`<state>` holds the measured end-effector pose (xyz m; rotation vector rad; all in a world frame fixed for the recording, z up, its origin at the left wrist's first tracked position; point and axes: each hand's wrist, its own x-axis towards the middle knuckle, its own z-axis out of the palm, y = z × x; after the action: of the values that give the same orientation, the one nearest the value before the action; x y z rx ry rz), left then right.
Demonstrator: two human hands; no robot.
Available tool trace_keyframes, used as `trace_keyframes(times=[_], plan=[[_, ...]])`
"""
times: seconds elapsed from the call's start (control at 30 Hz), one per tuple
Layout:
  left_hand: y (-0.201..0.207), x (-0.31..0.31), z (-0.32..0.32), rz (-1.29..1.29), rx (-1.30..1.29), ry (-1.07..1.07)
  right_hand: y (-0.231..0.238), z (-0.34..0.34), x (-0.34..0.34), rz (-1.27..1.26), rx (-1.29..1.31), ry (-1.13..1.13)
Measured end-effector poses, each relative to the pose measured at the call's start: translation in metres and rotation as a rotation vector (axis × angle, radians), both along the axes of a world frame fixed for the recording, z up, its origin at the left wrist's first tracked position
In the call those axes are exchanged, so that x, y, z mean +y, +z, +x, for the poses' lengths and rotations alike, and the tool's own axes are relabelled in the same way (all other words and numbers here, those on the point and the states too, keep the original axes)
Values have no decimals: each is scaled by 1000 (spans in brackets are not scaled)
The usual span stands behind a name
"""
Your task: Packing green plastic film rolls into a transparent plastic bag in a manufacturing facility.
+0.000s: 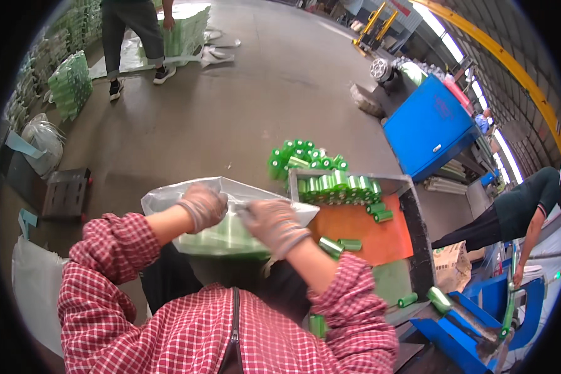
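Note:
A clear plastic bag (215, 240) lies across my lap, with green rolls showing dimly through its film. Its loose upper part spreads out pale and crumpled toward the far side. My left hand (204, 207), in a grey glove, is closed on the film at the bag's upper middle. My right hand (274, 225), gloved the same way, has its fingers curled on the film a little to the right; motion smears its fingertips. Just right of that hand, two loose green rolls (331, 247) lie on the tray's orange sheet (380, 240).
A metal-edged tray (421, 224) at my right holds rows of green rolls (336, 187); more rolls (302, 153) are heaped beyond it. A blue cabinet (430, 124) stands farther right. One person (520, 212) works at a blue machine (467, 324); another (134, 31) stands far left near wrapped stacks.

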<state>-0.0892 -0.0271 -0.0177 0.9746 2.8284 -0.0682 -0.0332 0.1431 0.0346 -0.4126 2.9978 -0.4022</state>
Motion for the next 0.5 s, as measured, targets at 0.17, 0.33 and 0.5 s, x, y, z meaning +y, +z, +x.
trace_keyframes(times=[0.17, 0.33, 0.5], plan=[[-53, 7, 22, 159, -622, -826, -44, -27, -16, -254, -474, 345], [15, -63, -14, -813, -26, -374, -36, -19, 114, 513, -117, 308], [103, -67, 11, -245, 131, -211, 43, -14, 114, 620, -83, 4]])
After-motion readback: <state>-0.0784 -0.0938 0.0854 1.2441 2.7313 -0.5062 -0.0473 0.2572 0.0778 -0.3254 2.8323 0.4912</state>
